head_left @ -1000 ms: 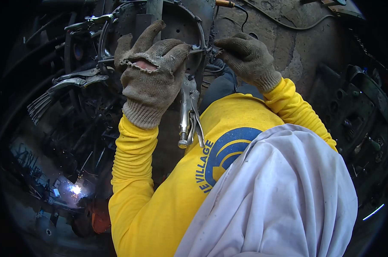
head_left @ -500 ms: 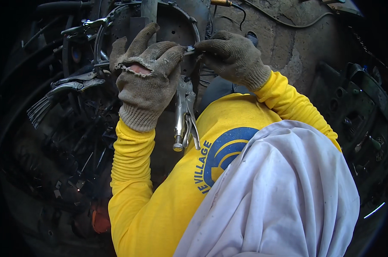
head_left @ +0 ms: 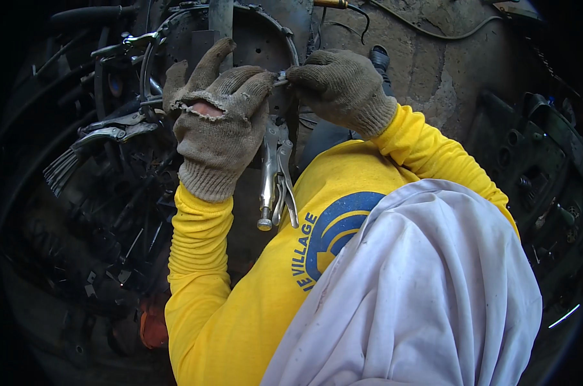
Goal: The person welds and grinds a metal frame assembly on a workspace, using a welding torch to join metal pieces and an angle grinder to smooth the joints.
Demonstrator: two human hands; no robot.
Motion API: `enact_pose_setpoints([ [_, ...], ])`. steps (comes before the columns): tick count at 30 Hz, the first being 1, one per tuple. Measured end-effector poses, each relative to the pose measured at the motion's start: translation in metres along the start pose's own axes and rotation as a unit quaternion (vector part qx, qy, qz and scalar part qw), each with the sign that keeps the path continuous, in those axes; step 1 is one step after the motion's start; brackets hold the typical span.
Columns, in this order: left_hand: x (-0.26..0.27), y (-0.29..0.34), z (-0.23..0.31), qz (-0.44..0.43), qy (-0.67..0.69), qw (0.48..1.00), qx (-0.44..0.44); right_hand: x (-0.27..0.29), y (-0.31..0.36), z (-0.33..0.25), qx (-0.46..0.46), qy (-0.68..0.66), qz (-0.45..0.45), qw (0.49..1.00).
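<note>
My left hand [head_left: 220, 122], in a grey knit glove torn across its back, lies over a round metal frame [head_left: 294, 48]. Its outer fingers are spread. The index fingertip meets a small metal piece [head_left: 280, 78] at the frame's right side; the thumb is hidden. My right hand [head_left: 343, 90], gloved too, has its fingers closed on the other end of that piece, whose exact kind I cannot make out. Just below hang silver locking pliers [head_left: 269, 174], their jaws up by the frame's edge. A flat metal bar [head_left: 220, 19] crosses the frame behind my left hand.
More locking pliers [head_left: 114, 128] sit left of the frame, with another clamp [head_left: 133, 42] above. Dark scrap metal [head_left: 124, 212] fills the left side. A wooden-handled tool [head_left: 332, 3] and a cable [head_left: 426, 33] lie beyond. Dark machine parts [head_left: 523, 148] stand at right.
My right hand has shifted slightly left along with the small piece. The left hand keeps nearly the same pose, and a shoe shows more behind my right hand.
</note>
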State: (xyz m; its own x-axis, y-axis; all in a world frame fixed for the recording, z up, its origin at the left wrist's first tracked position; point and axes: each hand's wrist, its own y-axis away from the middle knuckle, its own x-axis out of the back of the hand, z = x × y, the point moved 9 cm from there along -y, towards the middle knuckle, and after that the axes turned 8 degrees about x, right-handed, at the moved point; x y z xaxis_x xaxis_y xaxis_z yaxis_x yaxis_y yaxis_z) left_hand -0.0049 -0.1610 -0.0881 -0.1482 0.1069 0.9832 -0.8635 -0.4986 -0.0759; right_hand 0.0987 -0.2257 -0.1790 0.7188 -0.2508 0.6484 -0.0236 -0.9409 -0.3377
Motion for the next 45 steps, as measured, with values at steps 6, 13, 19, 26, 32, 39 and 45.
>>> enact_pose_setpoints([
  [6, 0.001, -0.002, 0.001, 0.001, -0.020, 1.000, -0.007, 0.001, 0.000, 0.002, -0.005, -0.005, -0.013, 1.000],
  [13, 0.003, -0.003, 0.001, -0.002, -0.006, 1.000, 0.015, 0.036, 0.062, 0.092, -0.246, -0.297, 0.162, 0.909],
  [19, 0.000, 0.001, -0.003, -0.007, 0.008, 1.000, 0.029, 0.048, 0.122, 0.130, -0.373, -0.191, 0.115, 0.901],
  [26, -0.001, 0.003, -0.003, 0.001, 0.013, 1.000, 0.017, 0.021, 0.148, 0.133, -0.391, -0.192, 0.092, 0.895],
  [32, -0.003, 0.005, -0.005, 0.003, 0.020, 1.000, 0.012, 0.013, 0.119, 0.112, -0.335, -0.191, 0.059, 0.921],
  [39, 0.001, 0.002, -0.002, 0.013, -0.009, 1.000, -0.015, 0.024, 0.029, 0.026, -0.096, -0.089, 0.002, 0.991],
  [45, -0.002, 0.003, -0.002, -0.001, 0.017, 1.000, 0.002, 0.005, 0.006, 0.003, 0.006, 0.025, 0.003, 1.000],
])
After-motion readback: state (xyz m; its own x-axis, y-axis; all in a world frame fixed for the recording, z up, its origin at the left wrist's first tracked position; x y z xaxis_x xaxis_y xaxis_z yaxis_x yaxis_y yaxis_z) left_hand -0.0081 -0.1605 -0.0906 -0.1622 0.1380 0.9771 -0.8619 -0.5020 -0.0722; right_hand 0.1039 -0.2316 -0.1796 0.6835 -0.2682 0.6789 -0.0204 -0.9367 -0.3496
